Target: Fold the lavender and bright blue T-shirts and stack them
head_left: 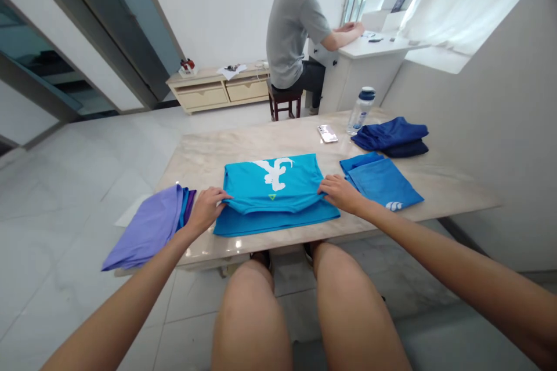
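Note:
A turquoise shirt (243, 188) with a white print and a small green triangle lies partly folded on the marble-patterned table (191, 153). My left hand (209, 207) pinches the left corner of its upper fold. At the opposite corner, my right hand (342, 192) pinches the same fold. Between the hands the folded edge sags slightly above the lower layer, which shows along the front. Beyond my right hand rests a folded blue garment (380, 179) with a white mark. Purple folded clothes (145, 226), with blue and darker cloth beneath, lie left of my left hand.
Dark blue folded clothes (394, 136), a clear water bottle (360, 113) and a phone (327, 133) are toward the table's back right. Another person (289, 29) sits on a stool at a white desk (361, 49). A low cabinet (204, 95) stands by the wall.

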`<action>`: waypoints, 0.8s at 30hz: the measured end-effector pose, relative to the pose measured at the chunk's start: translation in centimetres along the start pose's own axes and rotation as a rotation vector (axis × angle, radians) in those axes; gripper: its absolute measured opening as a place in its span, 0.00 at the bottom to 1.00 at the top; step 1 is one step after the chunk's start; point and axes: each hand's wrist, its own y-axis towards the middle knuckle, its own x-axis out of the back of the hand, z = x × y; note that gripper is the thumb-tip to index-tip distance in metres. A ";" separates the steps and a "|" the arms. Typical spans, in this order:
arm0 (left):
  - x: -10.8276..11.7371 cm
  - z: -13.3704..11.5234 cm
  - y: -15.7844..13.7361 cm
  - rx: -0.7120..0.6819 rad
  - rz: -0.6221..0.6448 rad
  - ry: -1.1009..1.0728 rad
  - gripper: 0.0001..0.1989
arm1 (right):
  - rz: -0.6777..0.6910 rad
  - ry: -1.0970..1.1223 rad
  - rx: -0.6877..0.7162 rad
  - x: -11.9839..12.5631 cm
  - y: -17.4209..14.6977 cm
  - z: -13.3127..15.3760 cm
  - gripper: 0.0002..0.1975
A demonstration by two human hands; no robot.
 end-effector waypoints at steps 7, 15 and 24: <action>4.5 -2.3 -3.2 -0.187 0.228 0.148 0.05 | 0.286 -0.018 0.036 5.3 -1.0 1.3 0.07; 6.6 -13.7 -1.6 -0.057 0.143 0.165 0.12 | 0.214 0.068 -0.530 11.8 4.8 4.3 0.14; -4.0 -26.7 2.4 0.003 0.345 0.071 0.16 | 0.119 0.267 -0.944 6.7 6.0 4.2 0.19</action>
